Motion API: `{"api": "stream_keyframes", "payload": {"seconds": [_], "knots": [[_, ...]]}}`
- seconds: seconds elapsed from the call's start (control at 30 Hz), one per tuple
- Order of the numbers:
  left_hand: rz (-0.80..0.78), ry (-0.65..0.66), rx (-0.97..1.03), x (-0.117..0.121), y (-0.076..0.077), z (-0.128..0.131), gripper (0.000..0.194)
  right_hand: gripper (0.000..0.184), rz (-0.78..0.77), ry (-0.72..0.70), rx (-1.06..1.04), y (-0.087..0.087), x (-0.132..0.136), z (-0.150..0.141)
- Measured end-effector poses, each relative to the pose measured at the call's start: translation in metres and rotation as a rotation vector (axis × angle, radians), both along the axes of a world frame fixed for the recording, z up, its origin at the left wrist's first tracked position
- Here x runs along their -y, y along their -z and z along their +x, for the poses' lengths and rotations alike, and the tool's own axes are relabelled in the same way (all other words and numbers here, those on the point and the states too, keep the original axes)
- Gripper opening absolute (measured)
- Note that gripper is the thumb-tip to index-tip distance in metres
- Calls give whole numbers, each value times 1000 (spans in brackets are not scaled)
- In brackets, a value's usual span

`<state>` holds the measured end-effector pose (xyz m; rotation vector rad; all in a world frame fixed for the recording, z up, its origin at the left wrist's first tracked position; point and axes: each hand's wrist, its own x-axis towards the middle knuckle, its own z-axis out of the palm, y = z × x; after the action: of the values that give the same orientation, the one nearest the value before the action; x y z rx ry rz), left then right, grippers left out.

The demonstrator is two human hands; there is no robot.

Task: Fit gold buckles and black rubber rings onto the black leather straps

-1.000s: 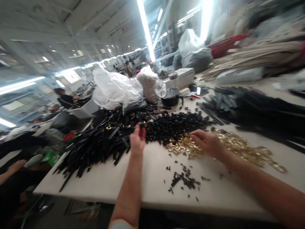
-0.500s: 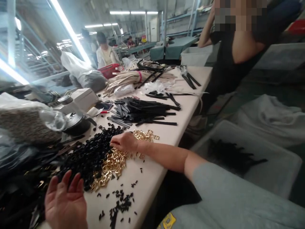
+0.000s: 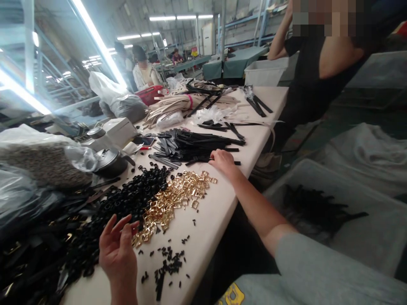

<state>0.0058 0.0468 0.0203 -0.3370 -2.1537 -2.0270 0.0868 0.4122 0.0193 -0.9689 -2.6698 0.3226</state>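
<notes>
**Right hand at black strips, left hand open by the loops**

Right hand [image 3: 222,163]: fingers are curling in, narrow, tips meeting the near edge of the one black strip pile [image 3: 184,146]; can't tell whether they're gripping a strip. Left hand [image 3: 119,250]: fingers are spreading apart, loosely bent, hovering around where black loops [image 3: 140,188] and gold buckles [image 3: 178,195] are meeting; no item showing in it.

Counts: two hands working. Strips, loops and buckles are overlapping, too many to count, one heap each. Small black pieces [image 3: 170,260] are scattering in one loose cluster, dozens, nearer the wearer. One lidded pot [image 3: 110,163], one phone [image 3: 144,141], one bag of beige bits [image 3: 44,163] are sitting beyond the loops. One mixed dark heap [image 3: 34,250] is filling the left side, gold bits showing.

Edges: table [image 3: 210,212] is running its long right edge under the right forearm. Bare strip is opening between buckles and that edge; strip ends are stopping short of it. Left side is crowding, little bare top. Off the edge, one crate [image 3: 365,237] is holding black pieces; one person in dark clothing [image 3: 305,89] is standing past the table's far right side.
</notes>
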Motion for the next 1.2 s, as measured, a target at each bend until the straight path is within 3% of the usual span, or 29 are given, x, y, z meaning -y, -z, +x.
{"api": "stream_keyframes", "payload": {"seconds": [0.17, 0.3, 0.5, 0.6, 0.73, 0.9, 1.03, 1.1, 1.2], "knots": [[42, 55, 9, 1, 11, -5, 47, 24, 35, -78, -43, 3, -4, 4], [37, 103, 47, 1, 14, -6, 47, 21, -34, -181, -80, -13, 4, -3], [83, 174, 171, -5, 14, -3, 54, 25, -185, -640, -148, -56, 72, -33], [185, 191, 238, -5, 11, -3, 55, 24, -259, -897, -116, -66, 114, -52], [270, 157, 269, -4, 7, -7, 57, 21, -450, -1119, -112, -51, 148, -68], [223, 115, 288, -3, 10, -10, 56, 19, -570, -1110, -40, -23, 156, -74], [177, 149, 328, -3, 12, -10, 59, 20, -732, -1096, -51, -18, 156, -72], [192, 152, 360, -2, 11, -10, 63, 22, -709, -1104, -114, -18, 158, -71], [226, 163, 435, -2, 9, -11, 64, 24, -529, -1117, -205, -17, 162, -69]]}}
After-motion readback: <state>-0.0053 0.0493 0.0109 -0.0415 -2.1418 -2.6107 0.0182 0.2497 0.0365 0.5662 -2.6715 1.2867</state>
